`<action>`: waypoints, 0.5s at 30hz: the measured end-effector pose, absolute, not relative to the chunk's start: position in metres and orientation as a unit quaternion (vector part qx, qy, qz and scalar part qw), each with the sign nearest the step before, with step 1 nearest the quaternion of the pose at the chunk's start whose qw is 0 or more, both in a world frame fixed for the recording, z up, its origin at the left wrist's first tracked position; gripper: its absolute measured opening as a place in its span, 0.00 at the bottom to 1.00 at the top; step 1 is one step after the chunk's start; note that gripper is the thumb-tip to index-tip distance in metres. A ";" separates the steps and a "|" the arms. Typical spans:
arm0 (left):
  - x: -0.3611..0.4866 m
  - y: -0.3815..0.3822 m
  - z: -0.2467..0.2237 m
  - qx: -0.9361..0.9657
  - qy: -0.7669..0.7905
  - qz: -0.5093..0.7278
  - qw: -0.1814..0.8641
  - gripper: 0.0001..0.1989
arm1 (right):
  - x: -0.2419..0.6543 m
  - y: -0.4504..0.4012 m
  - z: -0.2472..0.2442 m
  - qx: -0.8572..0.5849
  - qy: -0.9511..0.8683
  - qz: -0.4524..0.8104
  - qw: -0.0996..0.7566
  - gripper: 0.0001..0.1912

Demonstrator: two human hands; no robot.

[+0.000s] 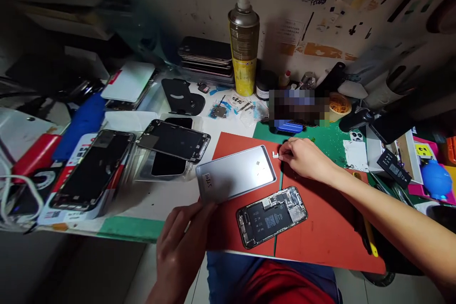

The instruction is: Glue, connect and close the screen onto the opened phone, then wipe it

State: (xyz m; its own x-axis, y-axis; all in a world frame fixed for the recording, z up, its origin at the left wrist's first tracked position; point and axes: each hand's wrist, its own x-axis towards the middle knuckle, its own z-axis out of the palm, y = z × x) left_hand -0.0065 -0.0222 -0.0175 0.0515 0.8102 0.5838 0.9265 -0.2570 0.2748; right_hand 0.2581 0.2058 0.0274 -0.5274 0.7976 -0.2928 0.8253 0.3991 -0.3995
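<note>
My left hand (183,240) pinches the near edge of a shallow silver-grey tray (231,173), which has handwriting at its left end and a few tiny parts inside. Just past the tray's right end, my right hand (306,157) has thumb and fingers closed on a small, pale, L-shaped metal bracket (275,154). Between the hands and nearer to me lies an opened phone (272,217), its black battery and circuit board exposed. The phone and tray rest on a red mat (331,228).
Left of the mat lie a phone screen (174,140) on a clear plastic tray and another screen (94,168) on a box. Behind stand a spray can (244,42) and stacked phones (205,57). At right are a loose battery (394,167), a blue air blower (436,179) and a yellow-handled tool (370,237).
</note>
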 end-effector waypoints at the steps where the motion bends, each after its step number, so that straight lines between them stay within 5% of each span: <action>1: -0.006 -0.023 -0.018 -0.715 -0.607 -0.336 0.087 0.18 | 0.259 0.206 0.029 0.482 0.838 -0.255 0.023 0.11; 15: 0.001 -0.023 -0.025 -0.672 -0.624 -0.388 0.094 0.18 | 0.276 0.198 0.041 0.533 0.814 -0.220 -0.070 0.11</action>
